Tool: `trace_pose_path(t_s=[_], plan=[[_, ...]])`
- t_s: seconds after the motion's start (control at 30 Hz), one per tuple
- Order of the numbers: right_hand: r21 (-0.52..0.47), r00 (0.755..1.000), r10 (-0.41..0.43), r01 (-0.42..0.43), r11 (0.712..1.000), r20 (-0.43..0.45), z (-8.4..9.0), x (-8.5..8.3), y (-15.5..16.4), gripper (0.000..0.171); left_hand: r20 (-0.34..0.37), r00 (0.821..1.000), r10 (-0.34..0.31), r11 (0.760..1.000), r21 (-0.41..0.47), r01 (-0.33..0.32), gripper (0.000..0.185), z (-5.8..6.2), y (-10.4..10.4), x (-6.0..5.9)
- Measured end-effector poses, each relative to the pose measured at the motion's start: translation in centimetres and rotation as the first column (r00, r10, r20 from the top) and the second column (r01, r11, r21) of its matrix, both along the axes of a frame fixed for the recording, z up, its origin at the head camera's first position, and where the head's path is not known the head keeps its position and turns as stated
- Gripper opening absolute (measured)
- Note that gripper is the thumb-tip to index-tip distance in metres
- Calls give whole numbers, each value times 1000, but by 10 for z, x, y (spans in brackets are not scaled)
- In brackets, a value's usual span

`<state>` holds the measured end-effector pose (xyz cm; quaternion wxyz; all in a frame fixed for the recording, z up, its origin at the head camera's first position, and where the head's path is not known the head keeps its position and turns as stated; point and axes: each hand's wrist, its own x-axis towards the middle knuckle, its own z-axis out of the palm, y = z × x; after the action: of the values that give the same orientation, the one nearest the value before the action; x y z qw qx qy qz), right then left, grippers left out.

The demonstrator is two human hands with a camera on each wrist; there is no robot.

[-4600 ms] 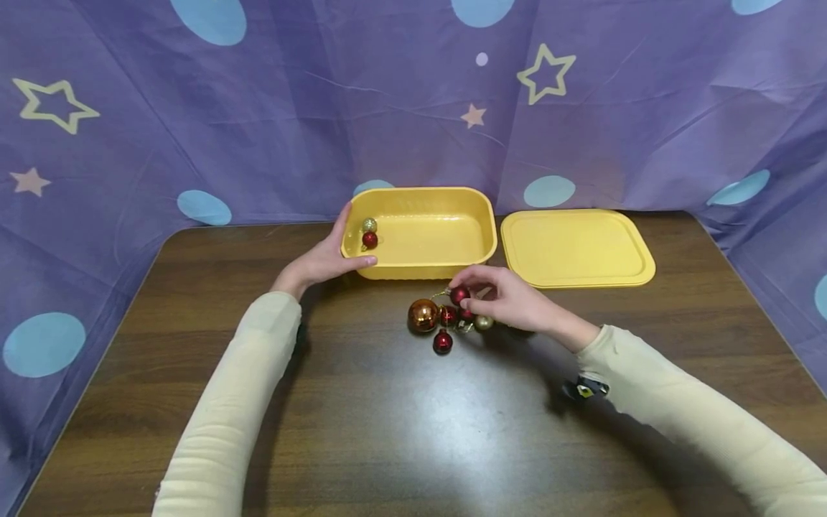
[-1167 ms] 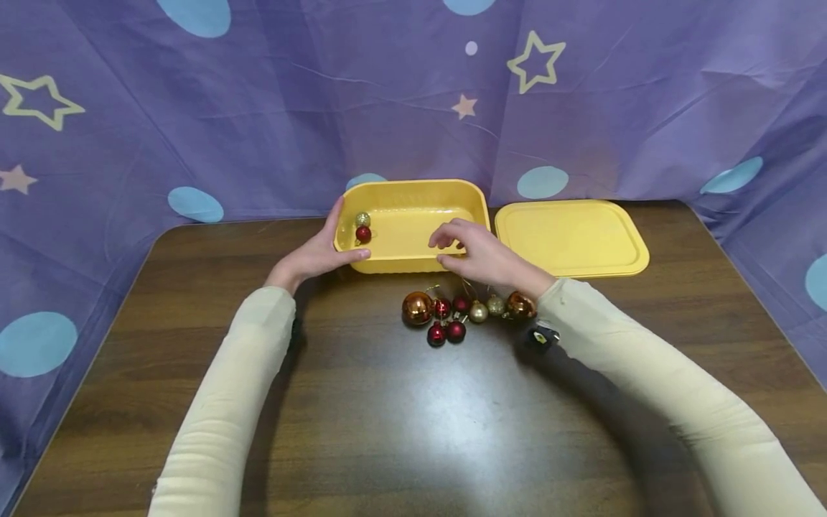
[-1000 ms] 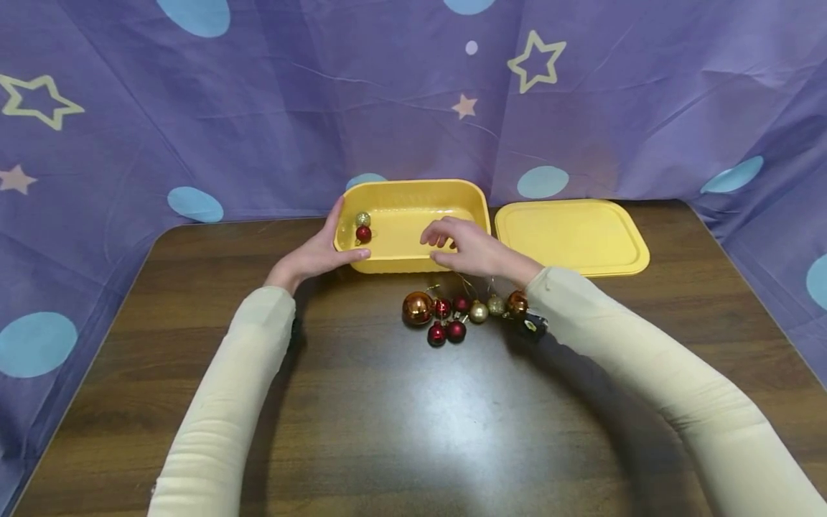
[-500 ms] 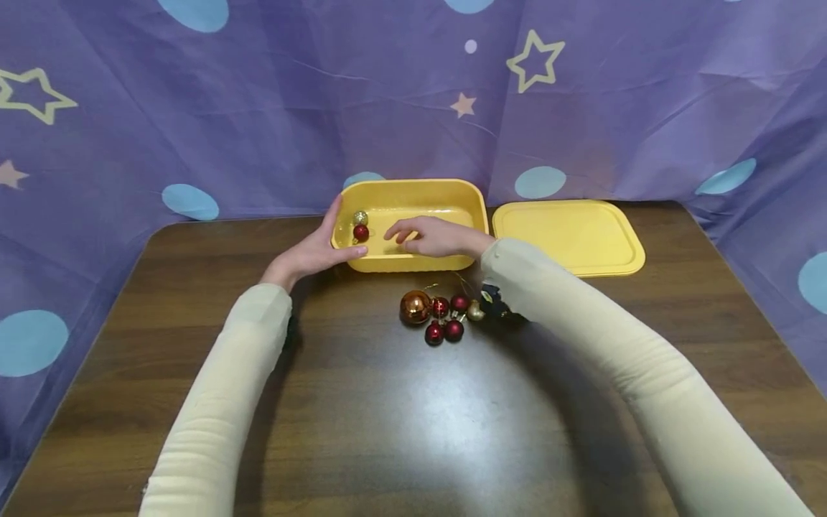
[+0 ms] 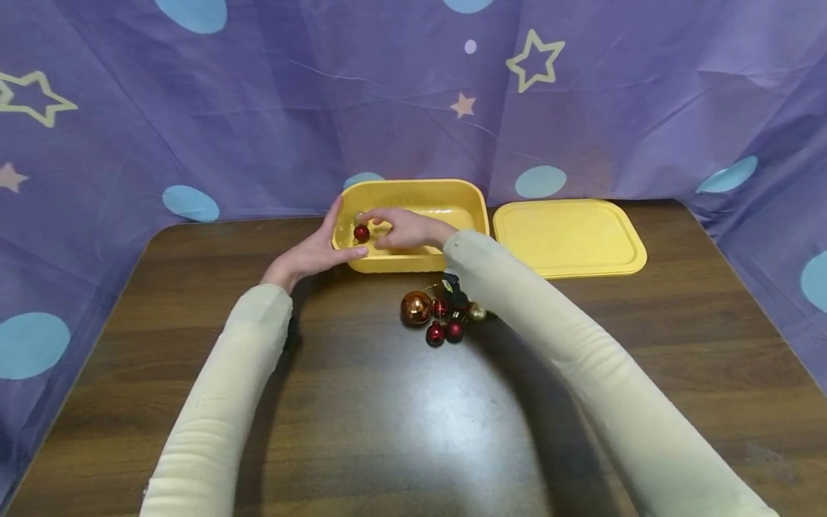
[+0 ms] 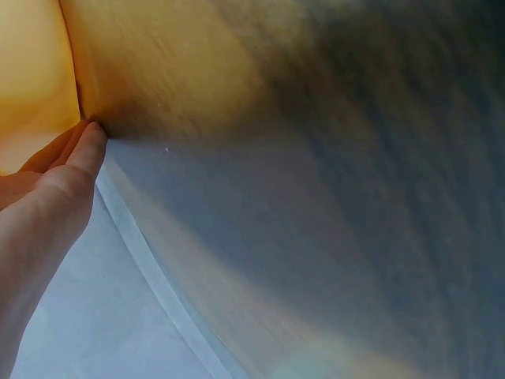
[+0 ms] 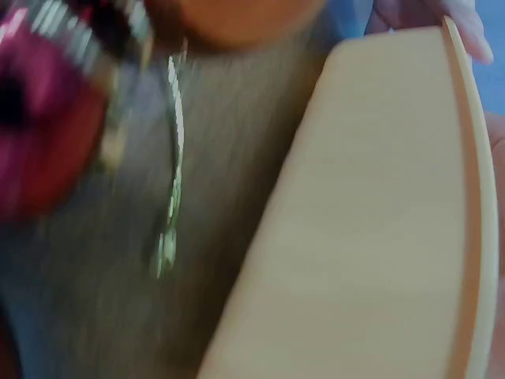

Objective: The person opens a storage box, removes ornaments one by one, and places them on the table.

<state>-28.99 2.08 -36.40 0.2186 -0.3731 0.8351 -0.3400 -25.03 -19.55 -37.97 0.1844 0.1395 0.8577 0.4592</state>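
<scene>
So far only two small baubles are seen in the yellow tub [image 5: 452, 197], a red bauble [image 5: 361, 233] and a gold one mostly hidden behind the right hand [image 5: 403, 230], while a cluster of baubles [image 5: 439, 316] is left on the wooden table [image 5: 362, 402] in front, and the yellow lid [image 5: 568, 237] is lying just beside the tub. The tub's left end is steadied by the left hand [image 5: 316, 251] with fairly straight fingers, thumb along the front wall. Compared with half a second ago, the right hand has been carried further left inside the tub to just above the red bauble, fingers bent together; whether anything is pinched cannot be told.
</scene>
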Motion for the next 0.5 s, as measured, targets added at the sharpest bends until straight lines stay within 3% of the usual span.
trace_pose_path(t_s=[0.13, 0.3, 0.5], plan=[[-27, 1000, 15, -16, 1000, -15, -4, 2, -12, 66, 7, 1000, -3, 1000, -6, 3, 109, 0, 0, 1], [-17, 1000, 17, -17, 1000, -11, -9, 5, -20, 54, -23, 1000, -16, 1000, 21, 16, 108, -1, 2, 2], [-53, 992, -35, 42, 998, 118, -11, 7, -17, 36, -13, 1000, -10, 1000, 1, 10, 109, 3, 5, 1]])
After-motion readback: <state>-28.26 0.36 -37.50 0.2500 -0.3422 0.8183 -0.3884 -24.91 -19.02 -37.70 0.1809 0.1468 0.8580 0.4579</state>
